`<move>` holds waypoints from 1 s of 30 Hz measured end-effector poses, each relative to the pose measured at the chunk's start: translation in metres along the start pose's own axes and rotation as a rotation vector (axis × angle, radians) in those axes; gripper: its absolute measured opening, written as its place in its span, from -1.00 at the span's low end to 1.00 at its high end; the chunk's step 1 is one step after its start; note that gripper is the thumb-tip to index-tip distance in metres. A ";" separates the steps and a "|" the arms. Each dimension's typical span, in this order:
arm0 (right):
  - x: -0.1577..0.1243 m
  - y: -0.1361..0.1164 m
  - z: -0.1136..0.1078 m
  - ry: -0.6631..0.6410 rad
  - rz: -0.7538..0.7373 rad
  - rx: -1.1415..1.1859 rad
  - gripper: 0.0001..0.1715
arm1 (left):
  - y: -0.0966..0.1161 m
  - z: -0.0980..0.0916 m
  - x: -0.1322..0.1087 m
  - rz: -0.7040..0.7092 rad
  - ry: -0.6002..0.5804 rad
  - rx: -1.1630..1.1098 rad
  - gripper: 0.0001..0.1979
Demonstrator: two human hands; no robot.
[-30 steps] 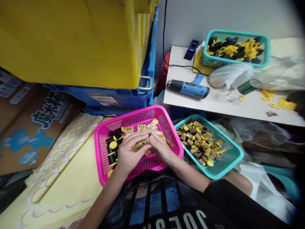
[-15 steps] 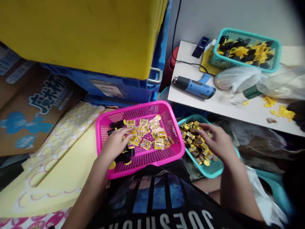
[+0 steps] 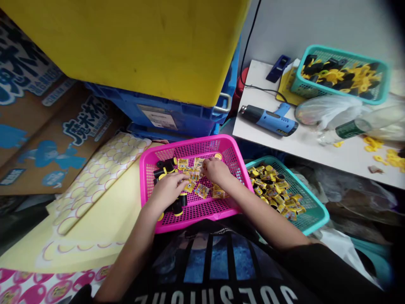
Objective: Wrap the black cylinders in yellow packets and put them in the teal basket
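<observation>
A pink mesh basket (image 3: pixel 148 185) rests on my lap, holding small yellow wrappers (image 3: pixel 202 191) and black cylinders with yellow caps (image 3: pixel 164 168). My left hand (image 3: pixel 167 192) lies in the basket's left half with its fingers curled over a black cylinder and a wrapper. My right hand (image 3: pixel 215 169) is in the upper middle of the basket, fingers bent down onto the yellow wrappers. What it pinches is hidden. To the right, a teal basket (image 3: pixel 313 216) holds several wrapped yellow-and-black pieces (image 3: pixel 275 190).
A yellow crate (image 3: pixel 133 42) on a blue crate (image 3: pixel 177 116) looms behind. Sticker sheets (image 3: pixel 95 173) and cardboard lie left. On the white table (image 3: pixel 303 139) at right are a blue heat gun (image 3: pixel 268 118), a plastic bag, a bottle and another teal basket (image 3: pixel 341 71).
My right hand has come back from the teal basket into the pink basket. My left hand stayed in the pink basket. The view shifted left.
</observation>
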State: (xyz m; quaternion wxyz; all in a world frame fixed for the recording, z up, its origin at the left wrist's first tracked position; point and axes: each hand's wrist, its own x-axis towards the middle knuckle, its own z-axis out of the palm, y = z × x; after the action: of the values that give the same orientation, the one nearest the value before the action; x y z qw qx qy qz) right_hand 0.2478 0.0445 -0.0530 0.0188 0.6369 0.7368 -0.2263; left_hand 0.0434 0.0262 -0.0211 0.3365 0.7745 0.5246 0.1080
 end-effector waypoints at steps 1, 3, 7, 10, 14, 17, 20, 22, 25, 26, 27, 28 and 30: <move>0.006 0.001 0.000 0.019 0.013 0.016 -0.64 | 0.000 0.001 0.001 0.026 0.010 -0.019 -0.75; 0.016 0.003 0.002 0.048 0.022 0.057 -0.60 | 0.001 0.003 0.003 0.062 0.035 -0.060 -0.76; 0.025 0.013 0.005 0.090 0.059 0.160 -0.80 | -0.001 0.001 0.000 0.055 0.086 -0.119 -0.78; 0.023 0.023 0.000 0.118 0.110 0.251 -0.88 | -0.003 -0.002 -0.005 0.006 0.107 -0.175 -0.80; 0.008 0.026 -0.014 0.171 0.170 0.364 -0.82 | -0.004 -0.002 -0.006 -0.107 0.186 -0.284 -0.79; -0.011 0.018 -0.023 0.290 0.035 0.566 -0.81 | 0.002 0.002 -0.002 -0.224 0.255 -0.544 -0.73; -0.032 0.006 -0.029 0.439 -0.318 0.651 -0.83 | 0.014 0.007 0.002 -0.237 0.191 -0.982 -0.64; -0.042 0.001 -0.032 0.499 -0.454 0.614 -0.82 | 0.023 0.009 0.003 -0.200 0.094 -1.163 -0.60; -0.050 -0.003 -0.033 0.554 -0.462 0.614 -0.85 | 0.031 0.011 0.003 -0.169 0.090 -1.212 -0.60; -0.051 -0.003 -0.032 0.564 -0.441 0.639 -0.86 | 0.032 0.012 0.003 -0.162 0.118 -1.203 -0.61; -0.052 -0.003 -0.030 0.575 -0.410 0.677 -0.89 | 0.033 0.012 0.004 -0.151 0.147 -1.190 -0.62; -0.052 -0.004 -0.028 0.588 -0.362 0.733 -0.94 | 0.034 0.012 0.004 -0.140 0.173 -1.174 -0.63; -0.052 -0.007 -0.023 0.570 -0.231 0.899 -0.92 | 0.035 0.013 0.005 -0.119 0.245 -1.128 -0.63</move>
State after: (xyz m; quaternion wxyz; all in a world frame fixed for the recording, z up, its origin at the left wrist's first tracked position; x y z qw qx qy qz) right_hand 0.2572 0.0037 -0.0142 -0.4808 0.5331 0.6085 -0.3382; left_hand 0.0785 0.0170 -0.0096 0.6397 0.4264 0.4637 0.4404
